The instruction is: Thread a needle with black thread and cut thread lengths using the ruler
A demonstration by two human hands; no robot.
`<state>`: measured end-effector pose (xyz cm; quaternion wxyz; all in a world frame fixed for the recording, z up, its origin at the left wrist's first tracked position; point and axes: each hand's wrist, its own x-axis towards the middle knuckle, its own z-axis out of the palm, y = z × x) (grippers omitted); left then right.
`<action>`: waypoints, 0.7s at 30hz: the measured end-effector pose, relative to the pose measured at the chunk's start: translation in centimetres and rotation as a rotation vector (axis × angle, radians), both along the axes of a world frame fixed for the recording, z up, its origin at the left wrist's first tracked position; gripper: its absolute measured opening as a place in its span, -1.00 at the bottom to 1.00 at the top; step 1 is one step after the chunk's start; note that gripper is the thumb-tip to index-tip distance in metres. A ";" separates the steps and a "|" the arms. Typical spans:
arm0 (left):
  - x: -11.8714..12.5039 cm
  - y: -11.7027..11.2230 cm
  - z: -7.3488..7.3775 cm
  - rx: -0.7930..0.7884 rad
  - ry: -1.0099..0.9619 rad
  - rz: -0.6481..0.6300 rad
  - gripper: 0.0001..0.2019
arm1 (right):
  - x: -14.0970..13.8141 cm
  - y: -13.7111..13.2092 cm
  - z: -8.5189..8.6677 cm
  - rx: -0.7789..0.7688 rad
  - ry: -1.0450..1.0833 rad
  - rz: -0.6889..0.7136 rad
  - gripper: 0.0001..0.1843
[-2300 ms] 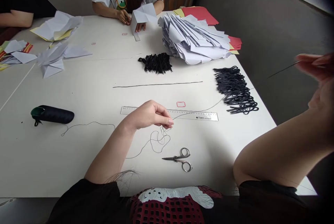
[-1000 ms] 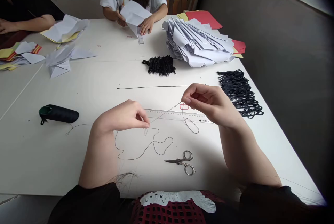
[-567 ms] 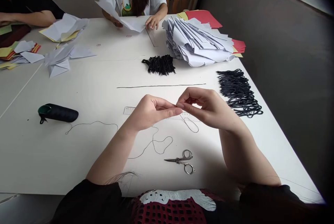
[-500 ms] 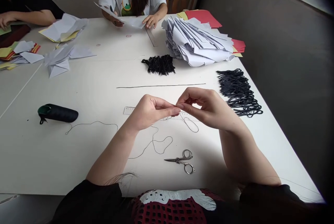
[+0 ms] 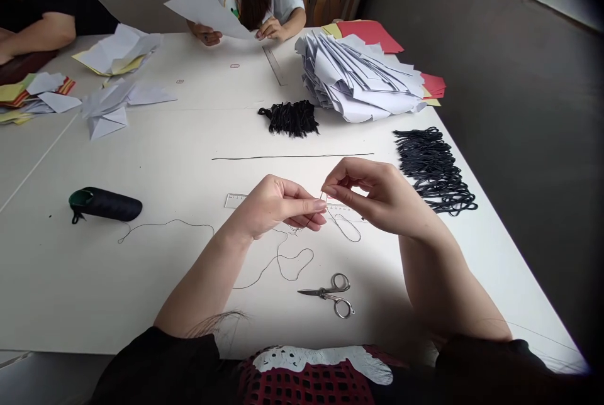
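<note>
Thumb and fingers of my left hand pinch a thin dark thread, whose loose length winds across the table. Just to the right, my right hand pinches the same thread between thumb and forefinger, with a small gap between the two hands. A loop of it hangs below the fingertips. Under my hands lies a clear ruler, partly covered. Silver scissors rest closer to me, blades pointing left. Beyond my hands a straight dark cord is laid out.
A black thread spool lies at left. Bundled black cords and looped black cords sit ahead and right. A big paper stack stands behind them. Across the table a person holds a paper sheet; another person sits at left.
My hands have drawn slightly apart, and the left fingers have spread a little below the thumb. The person opposite has lifted the paper sheet.
</note>
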<state>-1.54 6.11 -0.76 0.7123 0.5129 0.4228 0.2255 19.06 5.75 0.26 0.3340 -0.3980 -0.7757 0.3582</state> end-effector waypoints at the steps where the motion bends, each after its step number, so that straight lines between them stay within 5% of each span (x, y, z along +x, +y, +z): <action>1: 0.0 0.0 0.0 -0.005 0.002 -0.001 -0.82 | 0.0 0.0 0.0 0.000 -0.004 -0.007 -0.87; 14: -0.5 0.0 -0.1 0.103 0.057 -0.112 -0.85 | 1.0 -0.1 0.6 -0.004 0.042 -0.103 -0.84; 18: -0.7 0.0 0.2 0.312 0.123 -0.165 -0.59 | 1.0 -0.6 0.9 -0.007 0.034 0.010 -0.87; 21: -0.6 -0.1 0.5 0.360 0.092 -0.167 -0.68 | 0.7 -0.8 0.8 0.025 0.015 0.091 -0.92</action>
